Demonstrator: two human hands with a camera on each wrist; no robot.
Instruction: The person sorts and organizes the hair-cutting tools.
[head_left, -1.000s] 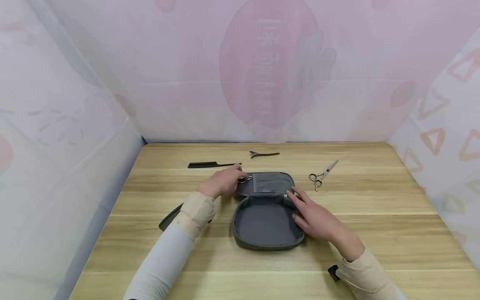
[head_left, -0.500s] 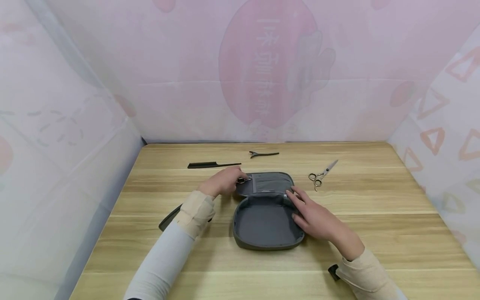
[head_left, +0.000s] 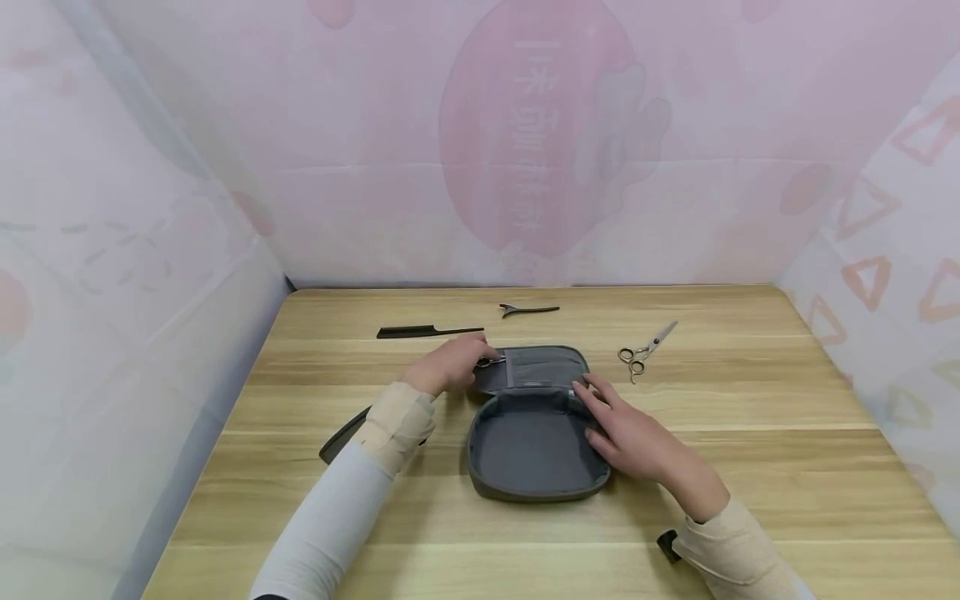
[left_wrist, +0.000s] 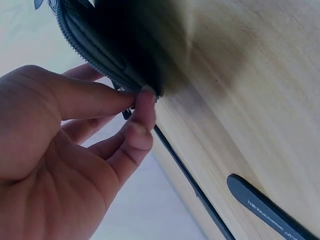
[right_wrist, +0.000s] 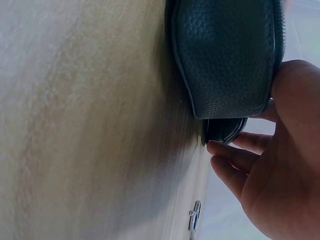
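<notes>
An open grey zip case (head_left: 536,487) lies at the table's middle, its lid (head_left: 543,365) folded flat away from me. My left hand (head_left: 480,357) is at the lid's left edge, where thumb and forefinger pinch the silver rings of small scissors (head_left: 489,362). The left wrist view shows that pinch (left_wrist: 140,102) right against the zip edge (left_wrist: 95,55); the blades are hidden. On the case's right rim my right hand (head_left: 600,408) rests with its fingers laid over it. In the right wrist view those fingers (right_wrist: 230,152) lie beside the case's outer shell (right_wrist: 225,60).
A second pair of scissors (head_left: 647,348) lies right of the case. A black tail comb (head_left: 427,331) and a black hair clip (head_left: 528,309) lie behind it. A dark flat object (head_left: 341,435) sticks out under my left forearm. Pink curtains wall in the table.
</notes>
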